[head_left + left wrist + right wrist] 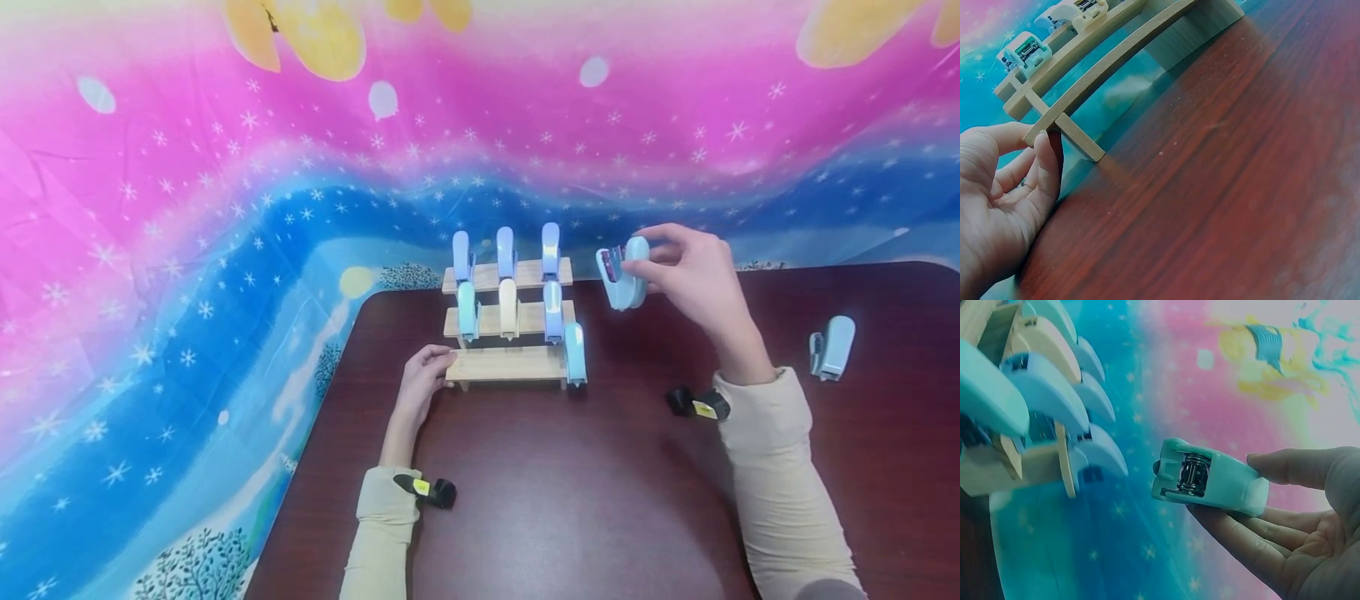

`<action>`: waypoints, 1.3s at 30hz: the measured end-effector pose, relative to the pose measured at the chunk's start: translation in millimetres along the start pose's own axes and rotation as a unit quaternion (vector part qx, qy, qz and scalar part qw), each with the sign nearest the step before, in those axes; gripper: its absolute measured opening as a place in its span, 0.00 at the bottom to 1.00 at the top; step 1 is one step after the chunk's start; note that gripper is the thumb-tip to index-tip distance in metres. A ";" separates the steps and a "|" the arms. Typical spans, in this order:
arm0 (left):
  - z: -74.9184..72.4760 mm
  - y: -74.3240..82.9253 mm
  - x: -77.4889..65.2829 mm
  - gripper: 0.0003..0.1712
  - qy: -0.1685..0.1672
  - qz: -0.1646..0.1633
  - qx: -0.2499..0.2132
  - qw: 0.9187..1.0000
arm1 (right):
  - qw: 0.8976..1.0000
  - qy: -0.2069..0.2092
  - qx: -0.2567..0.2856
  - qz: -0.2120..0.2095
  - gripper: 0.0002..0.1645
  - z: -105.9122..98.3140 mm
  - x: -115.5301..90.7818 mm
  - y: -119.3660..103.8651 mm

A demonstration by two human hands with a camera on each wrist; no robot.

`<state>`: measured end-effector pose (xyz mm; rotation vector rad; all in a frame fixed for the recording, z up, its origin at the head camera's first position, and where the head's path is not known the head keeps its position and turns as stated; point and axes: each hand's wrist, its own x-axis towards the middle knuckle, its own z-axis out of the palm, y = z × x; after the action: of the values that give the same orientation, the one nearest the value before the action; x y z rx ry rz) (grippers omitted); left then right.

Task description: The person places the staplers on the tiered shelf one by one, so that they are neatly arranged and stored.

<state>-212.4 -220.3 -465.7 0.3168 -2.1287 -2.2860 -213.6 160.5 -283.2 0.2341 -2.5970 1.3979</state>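
Note:
My right hand point(693, 271) holds a pale teal stapler point(626, 275) in the air, right of a wooden tiered rack point(510, 364). In the right wrist view its thumb and fingers pinch the stapler point(1225, 481), whose metal spring shows. My left hand point(422, 383) pinches the left end of the rack's lowest shelf point(1110, 65). Three lavender staplers point(506, 250) stand on the top shelf. The middle shelf bears a teal stapler point(467, 310), a cream stapler point(508, 307) and a blue stapler point(553, 310). A light blue stapler point(575, 352) stands at the lowest shelf's right end.
Another pale teal stapler point(834, 348) stands on the dark wooden table point(570, 500), to the right of my right forearm. A colourful printed cloth point(300, 150) hangs behind the table and along its left side.

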 end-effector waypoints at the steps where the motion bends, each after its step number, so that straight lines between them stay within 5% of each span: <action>1: -0.2 -0.2 0.1 0.13 -0.001 -0.001 -0.002 1.000 | 1.000 -0.003 -0.003 -0.002 0.31 3.0 -0.3 -1.8; 11: -0.1 -1.8 0.5 0.11 0.002 -0.002 -0.007 1.000 | 0.998 -0.037 -0.022 -0.038 0.27 37.3 -6.7 -17.4; 26: 0.8 -1.7 1.6 0.13 0.004 -0.004 -0.002 1.000 | 0.995 -0.091 -0.033 -0.037 0.27 83.4 -13.0 -25.3; 39: 0.9 -1.9 2.0 0.11 0.004 -0.005 -0.012 1.000 | 0.991 -0.119 -0.055 -0.042 0.24 106.6 -18.9 -28.2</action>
<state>-214.3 -219.5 -467.9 0.3346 -2.1000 -2.3089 -198.1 57.0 -322.5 0.5160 -2.8059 1.2621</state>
